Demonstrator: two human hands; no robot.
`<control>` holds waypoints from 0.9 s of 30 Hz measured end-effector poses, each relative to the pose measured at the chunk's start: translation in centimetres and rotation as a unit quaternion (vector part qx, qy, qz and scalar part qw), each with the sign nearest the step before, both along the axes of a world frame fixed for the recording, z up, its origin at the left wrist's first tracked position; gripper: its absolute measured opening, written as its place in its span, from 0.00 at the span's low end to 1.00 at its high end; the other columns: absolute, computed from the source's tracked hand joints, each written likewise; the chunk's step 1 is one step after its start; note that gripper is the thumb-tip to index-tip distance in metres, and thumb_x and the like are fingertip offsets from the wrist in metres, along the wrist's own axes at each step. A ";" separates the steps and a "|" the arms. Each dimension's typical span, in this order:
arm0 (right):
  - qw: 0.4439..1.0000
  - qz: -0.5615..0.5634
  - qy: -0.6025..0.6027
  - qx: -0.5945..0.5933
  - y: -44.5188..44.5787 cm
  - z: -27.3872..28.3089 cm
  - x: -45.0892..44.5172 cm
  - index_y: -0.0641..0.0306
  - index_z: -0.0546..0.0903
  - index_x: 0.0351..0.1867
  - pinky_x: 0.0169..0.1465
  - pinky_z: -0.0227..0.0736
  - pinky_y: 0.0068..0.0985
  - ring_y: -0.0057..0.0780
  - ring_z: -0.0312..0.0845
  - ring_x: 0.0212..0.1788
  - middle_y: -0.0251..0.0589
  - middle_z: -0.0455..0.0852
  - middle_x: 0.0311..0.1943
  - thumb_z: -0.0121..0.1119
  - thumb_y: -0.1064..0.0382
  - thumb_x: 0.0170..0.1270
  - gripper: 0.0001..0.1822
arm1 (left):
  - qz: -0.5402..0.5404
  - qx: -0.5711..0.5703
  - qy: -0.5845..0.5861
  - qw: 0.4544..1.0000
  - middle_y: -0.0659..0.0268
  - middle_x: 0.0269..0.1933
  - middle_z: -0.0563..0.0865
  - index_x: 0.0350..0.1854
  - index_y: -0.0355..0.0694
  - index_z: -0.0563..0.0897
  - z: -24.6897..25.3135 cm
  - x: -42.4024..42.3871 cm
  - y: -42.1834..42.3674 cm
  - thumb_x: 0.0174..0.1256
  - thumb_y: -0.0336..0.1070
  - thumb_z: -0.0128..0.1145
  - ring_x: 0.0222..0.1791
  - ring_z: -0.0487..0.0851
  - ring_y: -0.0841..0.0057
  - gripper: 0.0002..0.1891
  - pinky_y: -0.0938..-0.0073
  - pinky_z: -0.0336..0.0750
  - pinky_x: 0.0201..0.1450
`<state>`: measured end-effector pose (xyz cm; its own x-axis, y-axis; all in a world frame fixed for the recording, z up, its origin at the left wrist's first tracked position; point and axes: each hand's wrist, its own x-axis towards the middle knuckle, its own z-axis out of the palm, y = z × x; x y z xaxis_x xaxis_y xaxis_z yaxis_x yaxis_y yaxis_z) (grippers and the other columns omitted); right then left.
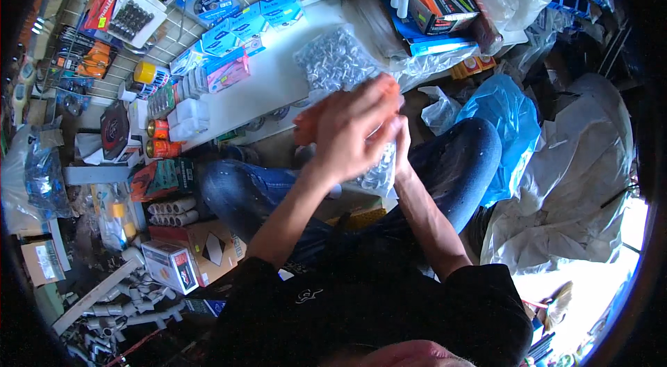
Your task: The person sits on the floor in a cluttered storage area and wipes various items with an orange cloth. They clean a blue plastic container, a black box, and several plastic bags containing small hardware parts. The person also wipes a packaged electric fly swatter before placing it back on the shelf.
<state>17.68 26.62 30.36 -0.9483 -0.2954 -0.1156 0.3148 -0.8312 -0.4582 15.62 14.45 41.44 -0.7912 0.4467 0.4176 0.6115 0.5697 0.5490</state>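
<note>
My left hand (346, 132), blurred, is closed on an orange cloth (308, 122) that shows on both sides of its fingers. Right beside it, my right hand (403, 145) grips the edge of a clear plastic bag of small metal parts (384, 171), held above my lap. The left hand hides much of this bag. Just beyond the hands, a clear bag of shiny metal fasteners (338, 59) lies on the white shelf (234, 114); whether the two bags are joined behind the hands I cannot tell.
Blue-and-white boxes (224, 39) line the shelf's back along a wire grid. Orange-red cans (159, 129) stand at its left end. Grey pipe fittings (109, 315) lie at lower left. A blue plastic bag (503, 117) and a whitish sheet (568, 184) are beside my right knee.
</note>
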 end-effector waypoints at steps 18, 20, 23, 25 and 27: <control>0.975 -0.032 -0.084 -0.204 1.9 -3.8 -1.6 0.63 0.82 0.58 0.63 0.80 0.40 0.42 0.87 0.53 0.46 0.90 0.53 0.54 0.35 0.69 0.33 | 0.018 0.007 0.056 0.998 0.60 0.73 0.80 0.60 0.41 0.87 -6.3 0.8 -2.1 0.75 0.45 0.56 0.81 0.67 0.58 0.19 0.38 0.40 0.84; 0.970 -0.021 -0.121 -0.208 0.3 0.1 -1.1 0.65 0.79 0.65 0.69 0.75 0.43 0.46 0.83 0.60 0.49 0.85 0.61 0.52 0.37 0.69 0.36 | 0.100 0.093 0.051 0.989 0.57 0.73 0.80 0.59 0.36 0.86 -7.1 -0.5 -3.1 0.78 0.38 0.52 0.81 0.64 0.51 0.17 0.40 0.44 0.83; 0.968 -0.075 -0.124 -0.207 0.0 3.2 -1.3 0.64 0.76 0.67 0.73 0.71 0.45 0.48 0.80 0.64 0.50 0.82 0.64 0.52 0.37 0.69 0.36 | 0.145 0.171 -0.023 0.974 0.55 0.76 0.76 0.68 0.36 0.81 -8.2 0.4 -1.0 0.78 0.39 0.52 0.82 0.62 0.48 0.21 0.40 0.47 0.83; 0.963 -0.096 -0.110 -0.225 2.1 -2.8 -1.1 0.62 0.80 0.61 0.66 0.76 0.45 0.47 0.83 0.56 0.47 0.87 0.55 0.55 0.37 0.67 0.33 | 0.016 0.001 0.019 1.000 0.51 0.76 0.75 0.69 0.33 0.79 -6.5 3.1 0.7 0.78 0.45 0.55 0.81 0.66 0.50 0.25 0.43 0.47 0.84; 0.952 -0.147 -0.223 -0.149 0.8 -2.1 -1.1 0.61 0.82 0.58 0.57 0.81 0.42 0.45 0.86 0.49 0.44 0.90 0.49 0.57 0.37 0.65 0.31 | -0.020 0.035 -0.007 0.999 0.51 0.74 0.78 0.64 0.31 0.82 -7.0 5.6 0.5 0.74 0.41 0.61 0.80 0.68 0.51 0.23 0.41 0.51 0.83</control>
